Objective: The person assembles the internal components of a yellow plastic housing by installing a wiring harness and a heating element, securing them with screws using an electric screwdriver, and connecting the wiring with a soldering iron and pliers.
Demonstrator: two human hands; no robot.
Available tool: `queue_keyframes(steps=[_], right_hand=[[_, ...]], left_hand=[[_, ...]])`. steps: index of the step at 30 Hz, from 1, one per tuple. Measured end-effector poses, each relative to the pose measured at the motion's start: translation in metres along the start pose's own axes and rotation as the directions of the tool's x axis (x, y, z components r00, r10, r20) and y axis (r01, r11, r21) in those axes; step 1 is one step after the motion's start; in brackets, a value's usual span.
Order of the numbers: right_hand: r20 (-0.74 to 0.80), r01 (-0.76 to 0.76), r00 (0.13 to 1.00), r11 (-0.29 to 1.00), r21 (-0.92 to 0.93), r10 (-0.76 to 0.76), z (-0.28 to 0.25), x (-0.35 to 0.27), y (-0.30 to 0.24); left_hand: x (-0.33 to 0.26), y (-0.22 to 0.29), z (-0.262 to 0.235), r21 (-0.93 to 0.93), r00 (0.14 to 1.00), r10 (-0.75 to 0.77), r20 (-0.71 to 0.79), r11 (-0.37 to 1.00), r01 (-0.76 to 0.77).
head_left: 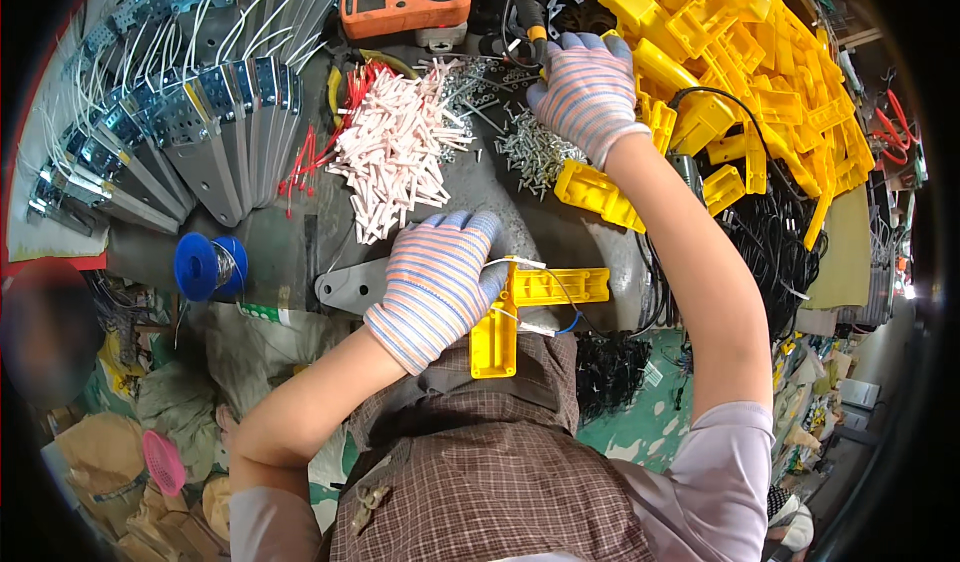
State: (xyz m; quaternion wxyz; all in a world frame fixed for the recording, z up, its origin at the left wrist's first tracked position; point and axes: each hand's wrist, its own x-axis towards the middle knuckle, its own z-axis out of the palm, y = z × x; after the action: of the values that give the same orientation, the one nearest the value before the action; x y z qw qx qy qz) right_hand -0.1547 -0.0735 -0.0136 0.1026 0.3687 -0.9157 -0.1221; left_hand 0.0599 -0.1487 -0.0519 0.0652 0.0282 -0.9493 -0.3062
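Note:
My left hand (438, 284), in a striped work glove, presses down on a yellow L-shaped plastic housing (540, 302) at the bench's near edge; thin white and blue wires run out of the housing. My right hand (585, 87), gloved the same way, reaches far forward with its fingers curled over a black-and-yellow tool handle (530, 17) beside a heap of small silver screws (535, 147). Whether the fingers close around the handle is hidden by the glove. A loose pile of short white tubes (395, 152) lies between the two hands.
A large heap of yellow plastic housings (750, 62) fills the right. Fanned grey metal brackets with white wires (200, 122) lie at the left, an orange meter (405, 4) at the back, a blue wire spool (205, 265) near left, black cables (775, 242) at right.

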Motion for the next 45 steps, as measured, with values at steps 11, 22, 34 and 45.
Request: queue_keyframes(steps=[11, 22, 34, 45], right_hand=[[-0.183, 0.237, 0.952, 0.970, -0.061, -0.244, 0.039, -0.011, 0.002], [-0.315, 0.244, 0.943, 0.424, 0.872, 0.105, -0.065, -0.157, 0.044], [-0.284, 0.310, 0.945, -0.715, 0.627, 0.160, -0.045, -0.177, -0.027], [-0.332, 0.460, 0.887, -0.655, 0.599, 0.320, -0.037, -0.178, -0.056]], left_hand=[[-0.001, 0.003, 0.000, -0.023, 0.999, -0.024, 0.048, 0.999, 0.025], [0.000, -0.002, 0.001, -0.029, 0.999, -0.035, 0.007, 0.999, 0.035], [0.000, -0.001, 0.003, -0.054, 1.000, 0.017, 0.023, 0.998, -0.015], [0.000, -0.002, 0.006, -0.058, 0.999, 0.013, -0.047, 0.998, -0.016]])
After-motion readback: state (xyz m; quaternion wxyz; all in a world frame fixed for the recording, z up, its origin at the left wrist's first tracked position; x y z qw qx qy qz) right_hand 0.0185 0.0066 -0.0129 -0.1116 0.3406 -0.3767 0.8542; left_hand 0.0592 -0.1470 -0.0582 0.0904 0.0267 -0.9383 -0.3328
